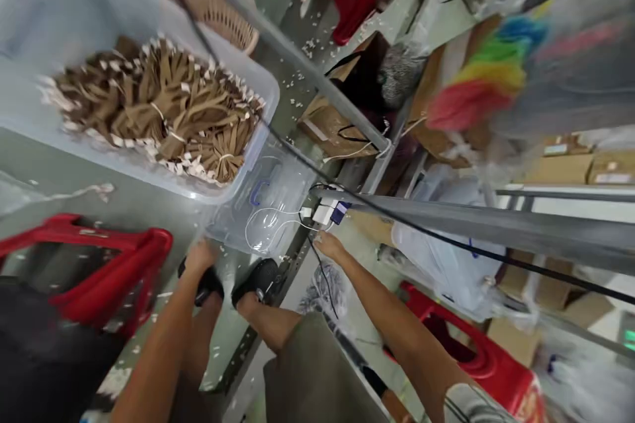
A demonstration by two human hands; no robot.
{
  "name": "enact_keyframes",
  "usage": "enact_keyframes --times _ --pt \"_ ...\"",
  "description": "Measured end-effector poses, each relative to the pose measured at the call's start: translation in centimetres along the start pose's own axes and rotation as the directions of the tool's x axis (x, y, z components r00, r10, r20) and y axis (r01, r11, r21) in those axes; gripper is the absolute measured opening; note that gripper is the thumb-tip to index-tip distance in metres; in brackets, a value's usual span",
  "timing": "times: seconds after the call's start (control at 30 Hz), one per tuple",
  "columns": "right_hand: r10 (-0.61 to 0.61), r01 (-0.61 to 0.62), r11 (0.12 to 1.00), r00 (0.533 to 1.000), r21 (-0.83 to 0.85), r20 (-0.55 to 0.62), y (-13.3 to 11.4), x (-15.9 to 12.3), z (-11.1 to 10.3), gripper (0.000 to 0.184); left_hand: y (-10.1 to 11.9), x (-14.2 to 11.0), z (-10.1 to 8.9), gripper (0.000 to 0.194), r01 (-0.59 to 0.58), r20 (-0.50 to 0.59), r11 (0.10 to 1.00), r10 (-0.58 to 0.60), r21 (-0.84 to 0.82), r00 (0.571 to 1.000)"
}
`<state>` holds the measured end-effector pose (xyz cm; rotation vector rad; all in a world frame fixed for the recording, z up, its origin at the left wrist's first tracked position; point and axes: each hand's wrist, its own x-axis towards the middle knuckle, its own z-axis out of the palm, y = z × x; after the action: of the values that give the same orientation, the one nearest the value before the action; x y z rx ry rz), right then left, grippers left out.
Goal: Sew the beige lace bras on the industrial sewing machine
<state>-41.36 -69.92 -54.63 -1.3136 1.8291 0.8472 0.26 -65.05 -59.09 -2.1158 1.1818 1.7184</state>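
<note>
Littered floor (133, 211): tub (124, 6) (brown bundles (173, 106) inside), clear box (285, 175) by left hand (201, 256).

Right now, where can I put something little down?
The floor between the brown-filled bin and left red stool looks free, except a stringy plastic scrap. Left of the blue handle, the clear container looks bare. Crowded: near the right hand, with white cord.
</note>
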Motion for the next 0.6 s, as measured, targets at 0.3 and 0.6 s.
enact_keyframes --times 0.3,0.6 --pt "-0.09 0.048 0.893 0.993 -0.447 -0.072 1.8 17.6 4.8 0.042 -4.8 14.4 7.5 0.064 0.05 -0.368 0.999 -0.049 -0.005 0.928" --pt "-0.026 0.011 0.89 0.999 -0.455 -0.027 0.6 18.1 8.2 0.037 -4.7 12.4 5.8 0.043 -0.024 -0.359 0.972 -0.064 -0.234 0.931"
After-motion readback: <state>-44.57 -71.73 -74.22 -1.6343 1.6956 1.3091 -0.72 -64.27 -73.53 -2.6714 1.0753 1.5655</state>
